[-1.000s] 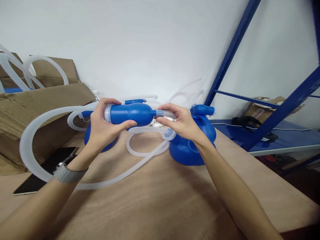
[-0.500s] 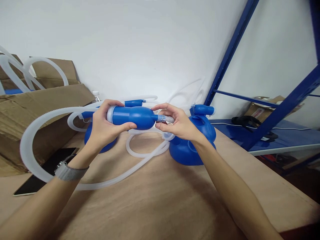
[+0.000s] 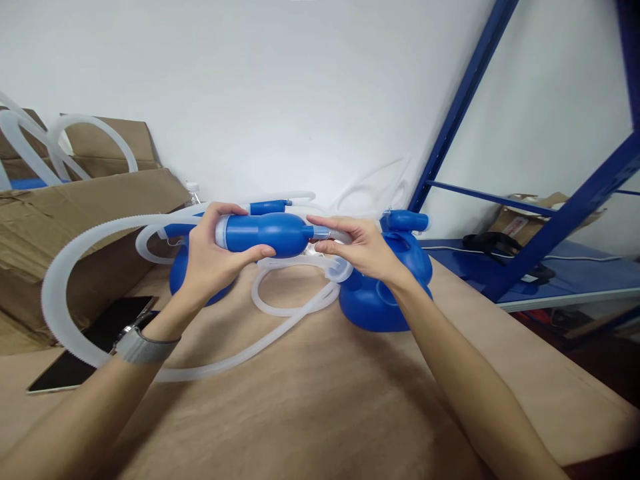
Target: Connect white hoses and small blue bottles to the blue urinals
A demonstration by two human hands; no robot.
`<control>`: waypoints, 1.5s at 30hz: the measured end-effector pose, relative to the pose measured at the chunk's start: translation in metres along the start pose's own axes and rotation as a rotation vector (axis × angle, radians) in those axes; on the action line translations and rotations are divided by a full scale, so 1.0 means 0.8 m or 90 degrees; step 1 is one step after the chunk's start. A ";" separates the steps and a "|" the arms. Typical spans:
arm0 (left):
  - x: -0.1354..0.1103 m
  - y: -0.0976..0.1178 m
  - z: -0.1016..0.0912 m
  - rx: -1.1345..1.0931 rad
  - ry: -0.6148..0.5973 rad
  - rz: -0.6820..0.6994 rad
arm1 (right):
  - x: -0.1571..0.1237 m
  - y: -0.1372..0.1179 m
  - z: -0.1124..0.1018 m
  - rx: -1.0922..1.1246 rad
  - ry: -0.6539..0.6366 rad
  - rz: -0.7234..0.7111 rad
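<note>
My left hand [image 3: 215, 243] is wrapped round the left part of a blue bulb-shaped plastic tube [image 3: 273, 235], which lies level above the table. A translucent white collar [image 3: 221, 231] rings its left end, partly under my palm. At its narrow right end sits a clear connector [image 3: 321, 232]. My right hand [image 3: 363, 247] is closed on the pale hose end [image 3: 340, 236] there, thumb below and fingers above. How far the hose end sits over the connector is hidden by my fingers. A translucent ribbed hose [image 3: 65, 267] loops to the left and across the table.
Behind my right hand stands a blue plastic container [image 3: 373, 310] with a smaller blue tube [image 3: 407, 220] on top. Another blue container [image 3: 179, 270] is behind my left wrist. At left are a cardboard box [image 3: 100, 193] with hoses and a dark tablet [image 3: 60, 373]. Blue shelving [image 3: 520, 267] stands right.
My right fingers have straightened and shifted slightly along the hose end at the connector. My left hand and the blue tube have barely moved.
</note>
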State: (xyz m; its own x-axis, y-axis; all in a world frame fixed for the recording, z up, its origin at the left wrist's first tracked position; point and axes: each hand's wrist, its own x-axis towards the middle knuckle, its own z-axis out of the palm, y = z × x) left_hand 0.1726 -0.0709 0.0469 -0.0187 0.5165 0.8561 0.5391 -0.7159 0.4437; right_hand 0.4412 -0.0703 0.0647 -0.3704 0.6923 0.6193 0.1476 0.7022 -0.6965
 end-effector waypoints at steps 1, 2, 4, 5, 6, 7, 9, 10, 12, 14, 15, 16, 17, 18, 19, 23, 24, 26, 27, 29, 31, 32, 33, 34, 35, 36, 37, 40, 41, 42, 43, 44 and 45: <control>0.000 0.000 0.000 -0.003 0.000 0.004 | 0.000 0.000 0.000 -0.001 0.007 0.002; 0.000 0.000 0.000 -0.006 0.000 0.007 | 0.000 0.001 0.000 0.005 0.015 0.011; 0.001 -0.002 -0.002 -0.001 0.000 0.007 | 0.000 0.003 0.001 0.029 0.031 0.037; 0.002 -0.002 -0.003 0.003 0.000 0.005 | 0.001 0.005 0.001 0.042 0.039 0.052; 0.002 -0.003 -0.004 0.008 0.000 0.000 | 0.001 0.007 0.002 0.053 0.045 0.064; 0.003 -0.003 -0.004 0.013 0.001 -0.005 | 0.002 0.008 0.002 0.060 0.049 0.074; 0.003 -0.003 -0.004 0.019 -0.001 -0.015 | 0.003 0.010 0.001 0.060 0.059 0.083; 0.003 -0.003 -0.004 0.019 -0.003 -0.018 | 0.003 0.010 0.001 0.055 0.064 0.081; 0.003 -0.003 -0.003 0.016 -0.007 -0.021 | 0.002 0.009 0.000 0.044 0.070 0.068; 0.003 -0.001 -0.003 0.013 -0.012 -0.022 | 0.002 0.007 -0.001 0.045 0.065 0.060; 0.003 0.000 -0.003 0.013 -0.014 -0.022 | 0.001 0.007 -0.001 0.051 0.059 0.059; 0.003 0.001 -0.003 0.013 -0.014 -0.021 | 0.001 0.007 -0.001 0.058 0.053 0.059; 0.003 0.001 -0.003 0.013 -0.015 -0.022 | 0.001 0.007 -0.001 0.062 0.050 0.057; 0.003 0.002 -0.003 0.015 -0.016 -0.022 | 0.001 0.008 -0.001 0.061 0.052 0.053; 0.003 0.002 -0.003 0.017 -0.016 -0.022 | 0.001 0.008 -0.001 0.057 0.058 0.047; 0.003 0.003 -0.002 0.027 -0.017 -0.020 | 0.001 0.006 0.001 -0.002 0.069 0.027; 0.003 0.002 -0.002 0.028 -0.016 -0.017 | 0.001 0.005 0.001 -0.024 0.072 0.025; 0.001 0.001 -0.001 0.031 -0.013 -0.011 | 0.001 0.001 0.001 -0.063 0.083 0.022; 0.001 0.001 -0.001 0.032 -0.011 -0.008 | 0.000 0.000 0.002 -0.077 0.089 0.019; 0.000 0.000 0.000 0.030 -0.009 -0.004 | 0.000 -0.002 0.003 -0.090 0.096 0.012; -0.001 0.000 0.001 0.028 -0.014 -0.011 | 0.001 0.000 0.005 -0.081 0.094 0.009; -0.001 0.000 0.001 0.027 -0.017 -0.017 | 0.001 0.001 0.006 -0.069 0.091 0.010; -0.001 0.000 0.002 0.027 -0.020 -0.026 | 0.001 0.002 0.007 -0.054 0.089 0.013; -0.001 0.000 0.002 0.028 -0.023 -0.035 | 0.002 0.004 0.009 -0.039 0.088 0.016; -0.001 0.001 0.003 0.030 -0.026 -0.045 | 0.002 0.005 0.010 -0.027 0.088 0.020; -0.001 0.001 0.003 0.031 -0.030 -0.054 | 0.003 0.005 0.010 -0.020 0.090 0.023; -0.001 0.002 0.004 0.033 -0.035 -0.061 | 0.003 0.005 0.011 -0.021 0.092 0.025; 0.000 0.005 0.004 0.031 -0.051 -0.077 | 0.003 0.002 0.011 -0.065 0.099 0.020; 0.000 0.005 0.003 0.029 -0.057 -0.080 | 0.002 0.000 0.010 -0.080 0.099 0.017; 0.001 0.006 0.003 0.029 -0.061 -0.083 | 0.002 -0.001 0.010 -0.089 0.095 0.015; 0.001 0.007 0.002 0.030 -0.064 -0.085 | 0.001 -0.002 0.009 -0.090 0.089 0.016; 0.002 0.008 0.002 0.032 -0.067 -0.085 | 0.001 -0.003 0.008 -0.085 0.081 0.018; 0.003 0.009 0.001 0.034 -0.069 -0.084 | 0.001 -0.004 0.007 -0.077 0.071 0.021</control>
State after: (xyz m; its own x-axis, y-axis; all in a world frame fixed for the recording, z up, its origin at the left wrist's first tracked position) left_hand 0.1770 -0.0743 0.0519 -0.0022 0.6539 0.7566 0.5818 -0.6146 0.5328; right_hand 0.4356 -0.0729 0.0650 -0.2607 0.7252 0.6373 0.2699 0.6885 -0.6731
